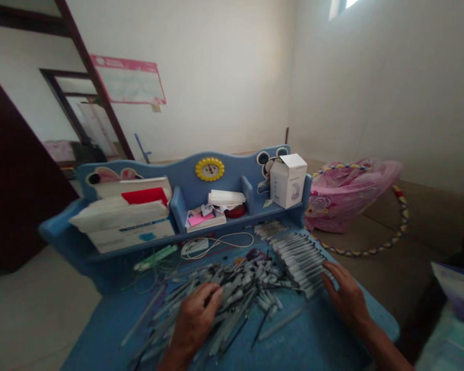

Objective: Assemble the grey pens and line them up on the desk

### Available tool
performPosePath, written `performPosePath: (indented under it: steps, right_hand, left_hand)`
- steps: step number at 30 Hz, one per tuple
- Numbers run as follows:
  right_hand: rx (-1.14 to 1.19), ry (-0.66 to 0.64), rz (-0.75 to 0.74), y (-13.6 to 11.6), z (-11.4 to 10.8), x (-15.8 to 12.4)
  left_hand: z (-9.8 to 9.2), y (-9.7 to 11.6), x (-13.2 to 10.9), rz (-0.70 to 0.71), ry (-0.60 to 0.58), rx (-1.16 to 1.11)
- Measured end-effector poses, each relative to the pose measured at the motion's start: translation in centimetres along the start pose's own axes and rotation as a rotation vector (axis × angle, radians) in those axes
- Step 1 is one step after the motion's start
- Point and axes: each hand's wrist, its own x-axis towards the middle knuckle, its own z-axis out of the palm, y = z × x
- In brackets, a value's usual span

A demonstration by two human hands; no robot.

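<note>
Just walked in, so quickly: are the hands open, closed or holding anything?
Left hand: curled over the pen pile; whether it holds anything cannot be told.
Right hand: half-curled at the pen row; grip cannot be told.

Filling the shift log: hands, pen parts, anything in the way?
Left hand at loose pen parts, grip hidden. Right hand at right edge of aligned row, grip unclear. Cable behind, clear of both hands.

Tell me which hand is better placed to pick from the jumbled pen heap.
Likely the left hand: it is over the pen heap, while the right hand is at the aligned pens.
</note>
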Motion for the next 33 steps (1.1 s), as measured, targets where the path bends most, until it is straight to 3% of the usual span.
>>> performPosePath:
  steps: [6, 15, 21, 26, 33]
  right_hand:
    - [0.057, 0.063, -0.012, -0.9, -1.4, -1.7]
    - [0.187, 0.069, -0.199, -3.1, -2.8, -5.9]
    - [0.256, 0.033, -0.334, -6.0, -3.4, -6.8]
    - [0.289, -0.017, -0.492, -8.1, -2.5, -7.4]
    - [0.226, -0.048, -0.599, -8.1, -0.6, -8.3]
  left_hand:
    - [-2.7, 2.5, -1.5, -0.003, -0.004, 0.083]
    - [-6.0, 1.3, -6.8, -0.347, 0.030, 0.188]
    - [-6.2, 0.0, -9.3, -0.444, 0.060, 0.217]
    - [-5.9, -0.9, -10.5, -0.504, 0.065, 0.224]
    - [-5.6, -2.6, -10.9, -0.549, 0.042, 0.190]
